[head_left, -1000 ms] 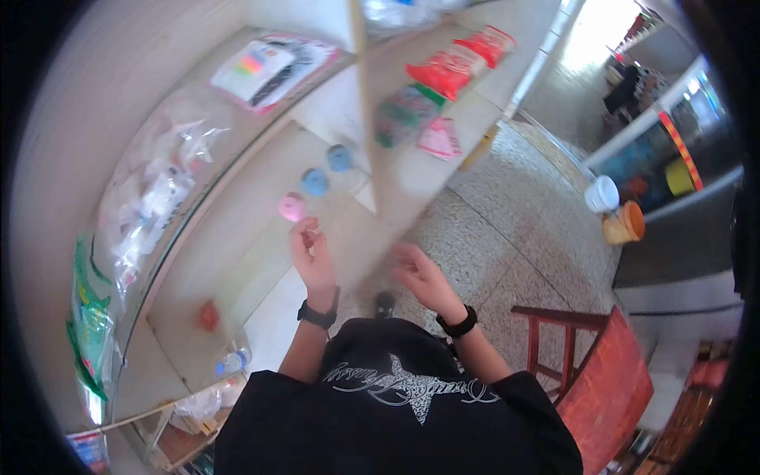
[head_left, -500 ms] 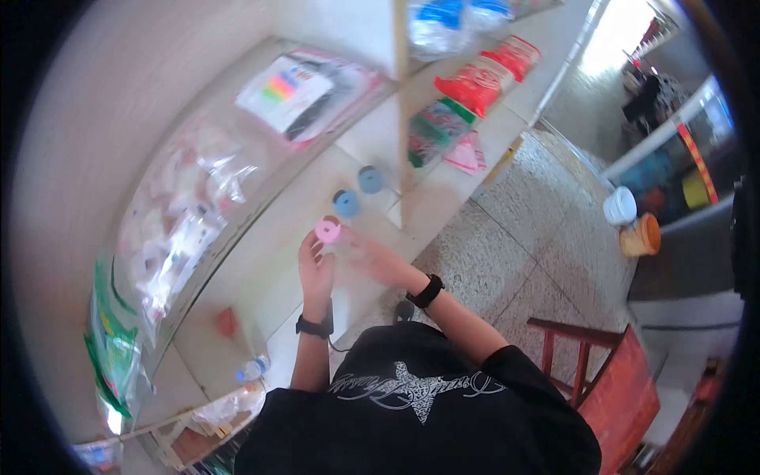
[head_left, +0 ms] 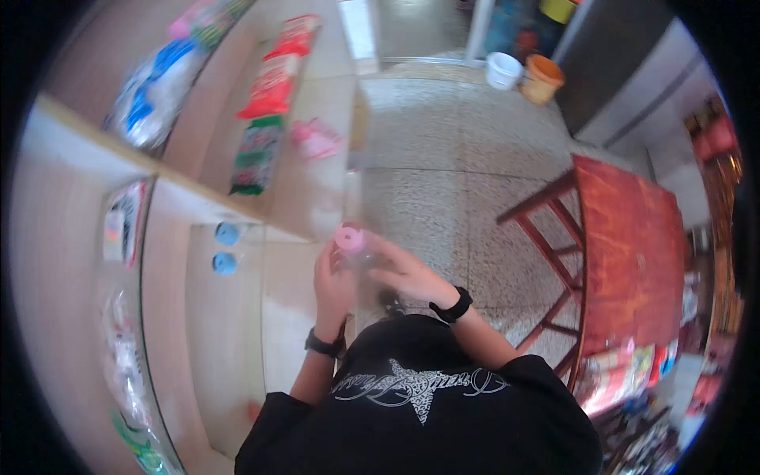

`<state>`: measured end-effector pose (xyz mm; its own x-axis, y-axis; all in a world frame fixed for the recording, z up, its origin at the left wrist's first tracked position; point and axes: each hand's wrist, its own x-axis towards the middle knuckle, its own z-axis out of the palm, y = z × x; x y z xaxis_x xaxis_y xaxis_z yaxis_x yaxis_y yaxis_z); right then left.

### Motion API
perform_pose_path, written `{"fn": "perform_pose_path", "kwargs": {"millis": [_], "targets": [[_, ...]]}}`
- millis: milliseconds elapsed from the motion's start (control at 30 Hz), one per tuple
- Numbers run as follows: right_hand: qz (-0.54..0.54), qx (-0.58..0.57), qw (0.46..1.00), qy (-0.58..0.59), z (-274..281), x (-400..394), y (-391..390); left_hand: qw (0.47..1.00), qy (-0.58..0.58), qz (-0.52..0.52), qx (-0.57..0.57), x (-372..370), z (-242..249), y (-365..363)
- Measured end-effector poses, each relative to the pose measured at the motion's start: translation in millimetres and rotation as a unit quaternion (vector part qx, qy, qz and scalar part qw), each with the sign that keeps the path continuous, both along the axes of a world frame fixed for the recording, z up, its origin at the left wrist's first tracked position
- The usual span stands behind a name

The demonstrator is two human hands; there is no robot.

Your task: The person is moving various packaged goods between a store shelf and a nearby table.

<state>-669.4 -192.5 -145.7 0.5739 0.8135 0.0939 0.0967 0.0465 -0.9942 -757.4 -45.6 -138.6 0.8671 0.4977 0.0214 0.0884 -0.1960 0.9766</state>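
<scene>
A clear pink-lidded container (head_left: pixel 348 238) is held up between two hands, by the front edge of the pale shelf (head_left: pixel 297 297).
Its side is clasped by the curled fingers of the left hand (head_left: pixel 334 281); the right hand (head_left: pixel 408 273) is held partly open at the other side, but whether contact is made cannot be told through the blur. Two blue-lidded containers (head_left: pixel 226 249) are set on the shelf, near the divider (head_left: pixel 229 212). Beyond the divider, red packets (head_left: pixel 277 83) are lined up with a green packet (head_left: pixel 257 156), and a pink packet (head_left: pixel 317 138) is placed nearer the front edge. Across the floor, a reddish wooden table (head_left: pixel 629 253) is seen.
</scene>
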Motion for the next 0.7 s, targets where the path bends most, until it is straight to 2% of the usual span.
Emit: {"fn": "perform_pose_path", "kwargs": {"millis": [100,167,367,500,567,700], "targets": [[-0.116,-0.003,0.993,-0.004,14,-11,-68,0.991,-0.005,-0.133,-0.004,29,0,-40],[-0.199,-0.040,0.979,-0.008,29,-23,-118,0.983,-0.018,-0.185,0.003,41,11,-89],[-0.397,-0.055,0.916,0.014,26,-82,-268,0.922,-0.009,-0.386,-0.031,47,-12,-243],[-0.503,-0.047,0.863,0.019,26,-135,-351,0.834,0.021,-0.549,-0.049,33,3,-331],[-0.554,-0.028,0.831,0.034,23,-159,-384,0.772,0.062,-0.627,-0.080,34,6,-372],[-0.645,-0.009,0.764,0.031,5,-196,-437,0.714,0.090,-0.691,-0.061,25,-9,-460]]}}
